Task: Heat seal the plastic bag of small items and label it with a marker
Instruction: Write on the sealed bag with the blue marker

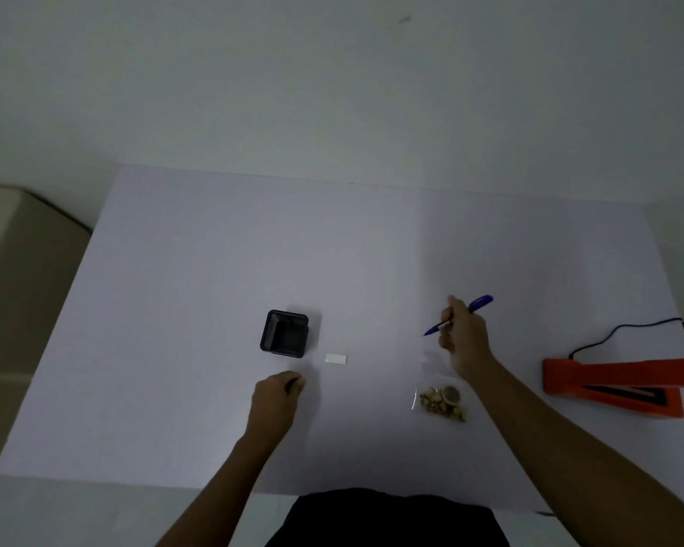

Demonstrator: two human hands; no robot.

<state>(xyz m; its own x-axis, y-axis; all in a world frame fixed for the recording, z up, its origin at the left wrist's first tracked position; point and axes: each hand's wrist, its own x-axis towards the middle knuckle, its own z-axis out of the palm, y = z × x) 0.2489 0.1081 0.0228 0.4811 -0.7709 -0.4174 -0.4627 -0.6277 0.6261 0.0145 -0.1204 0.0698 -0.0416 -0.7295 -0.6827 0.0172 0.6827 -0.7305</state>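
**Marker held above the bag, wide free table around**

At the far left of the frame a beige piece of furniture (20,278) stands beside the left edge of the white table (222,246). The left part of the table is bare from this edge up to the centre.

Left of centre stands a black square holder (284,334), and just to its lower right lies a small white label (335,358), apart from it. Below both, the left hand (277,392) rests on the table with the grip curled narrow; I cannot tell if it holds something.

Right of centre, the right hand (464,341) has its grip closed around a blue marker (457,315), the tip pointing to the left and lifted off the surface. Under this wrist lies the clear plastic bag (441,396) with small brown items in its lower part; its upper end is partly hidden by the arm.

Near the right edge sits the orange heat sealer (616,384), well apart from the bag, with its black cable (624,329) running to the edge. The whole upper half of the table is free.
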